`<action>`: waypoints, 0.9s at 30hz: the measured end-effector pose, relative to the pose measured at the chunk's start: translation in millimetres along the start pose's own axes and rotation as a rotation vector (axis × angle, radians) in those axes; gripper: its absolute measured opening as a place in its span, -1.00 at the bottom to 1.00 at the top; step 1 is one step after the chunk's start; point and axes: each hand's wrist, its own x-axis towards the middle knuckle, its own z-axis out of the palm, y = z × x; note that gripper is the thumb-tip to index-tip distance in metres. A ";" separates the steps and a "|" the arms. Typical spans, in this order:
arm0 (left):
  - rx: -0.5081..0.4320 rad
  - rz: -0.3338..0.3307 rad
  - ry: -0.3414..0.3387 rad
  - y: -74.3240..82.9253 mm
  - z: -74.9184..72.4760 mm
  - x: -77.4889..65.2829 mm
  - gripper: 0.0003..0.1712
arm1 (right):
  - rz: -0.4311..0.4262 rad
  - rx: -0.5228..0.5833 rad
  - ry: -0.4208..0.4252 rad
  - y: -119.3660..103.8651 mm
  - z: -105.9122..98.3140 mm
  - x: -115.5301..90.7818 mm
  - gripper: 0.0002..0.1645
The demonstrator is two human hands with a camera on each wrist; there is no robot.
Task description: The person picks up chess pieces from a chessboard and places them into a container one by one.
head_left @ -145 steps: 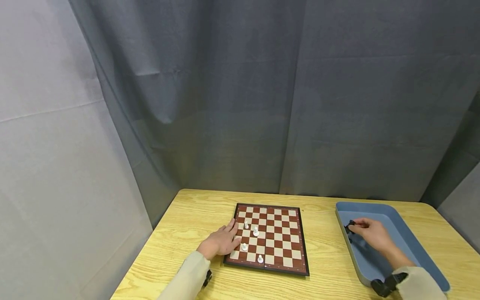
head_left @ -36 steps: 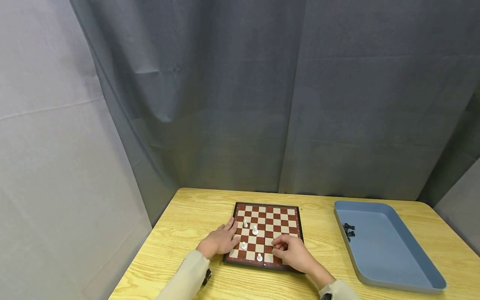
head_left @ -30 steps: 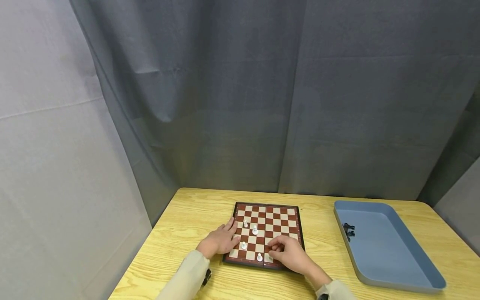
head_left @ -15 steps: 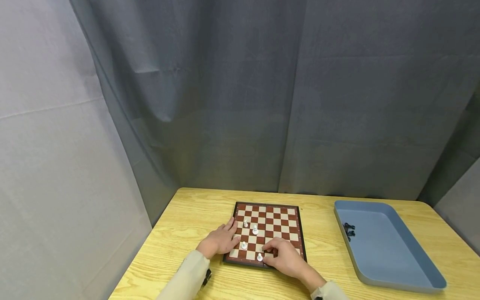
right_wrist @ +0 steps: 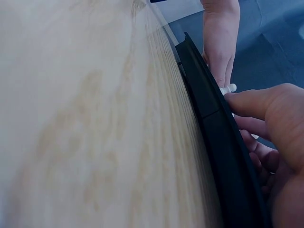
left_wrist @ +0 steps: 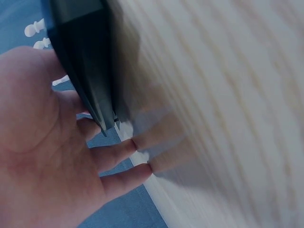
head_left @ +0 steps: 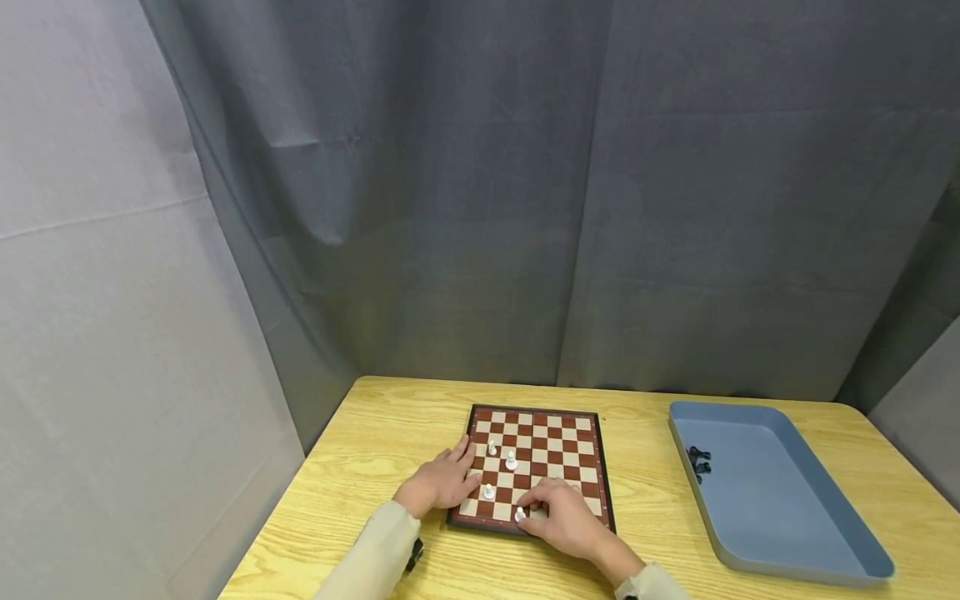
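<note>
Near the front edge of the chessboard [head_left: 558, 423], my right hand [head_left: 562, 518] has its thumb and forefinger around a white pawn [head_left: 520, 515]. The right wrist view shows the thumb tip right at a white piece [right_wrist: 231, 88]. My left hand [head_left: 442, 479] rests with spread fingers on the board's left edge; in the left wrist view its fingers [left_wrist: 126, 180] reach past the dark rim. White pieces also stand on the left half: a pawn [head_left: 488, 492], a larger piece [head_left: 511, 460] and one farther back [head_left: 492, 448].
A blue tray [head_left: 795, 521] sits at the right of the wooden table [head_left: 645, 500], with several black chess pieces [head_left: 700, 458] by its left wall. Grey curtains [head_left: 480, 208] hang behind and beside the table.
My right hand has left the black pieces in the tray, come over to the board, and slid left to the front white pawn. My left hand has stayed on the board's edge.
</note>
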 end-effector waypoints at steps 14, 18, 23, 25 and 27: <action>-0.008 0.004 0.008 -0.1 0.2 -0.4 -0.26 | -0.016 0.013 -0.030 1.0 -0.6 0.4 -0.87; -0.008 0.004 0.010 0.0 -0.1 -0.5 -0.26 | -0.018 0.018 -0.032 0.0 -1.2 0.9 -0.87; -0.014 0.002 0.007 0.7 -0.9 -1.5 -0.27 | 0.004 0.057 -0.048 0.9 -2.3 0.6 -0.90; -0.022 0.000 0.005 1.0 -1.5 -2.0 -0.27 | 0.029 0.090 -0.057 0.8 -3.4 0.1 -0.91; -0.026 0.000 0.003 1.4 -2.1 -2.6 -0.27 | 0.050 0.137 -0.064 0.3 -4.7 -0.2 -0.91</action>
